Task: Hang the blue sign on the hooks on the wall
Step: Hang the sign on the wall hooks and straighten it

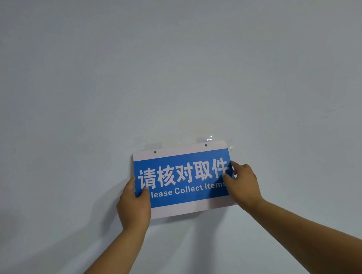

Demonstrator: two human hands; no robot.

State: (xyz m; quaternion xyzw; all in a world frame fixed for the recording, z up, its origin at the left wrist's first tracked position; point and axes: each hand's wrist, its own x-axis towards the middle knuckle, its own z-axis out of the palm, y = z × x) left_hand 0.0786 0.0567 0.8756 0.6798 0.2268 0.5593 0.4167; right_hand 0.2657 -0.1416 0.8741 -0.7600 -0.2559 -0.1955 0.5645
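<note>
Pale grey-white wall [168,60] fills nearly the whole frame, bare except for a cluster of things just below the centre. Pressed flat against it there is the blue sign [184,178], a rectangular card with white bands along its top and bottom edges, large white Chinese characters and the words "Please Collect Items" beneath them. 2 small dark holes [155,152] sit in the top white band, 1 toward each end. Clear adhesive hook pads [206,138] peek out from behind the sign's top edge, their hooks themselves too faint to make out. Left hand [133,205] grips the sign's lower left edge, thumb over the front. Right hand [244,181] pinches the right edge, thumb and fingertips on the blue face. Both forearms reach up from the bottom of the frame.
</note>
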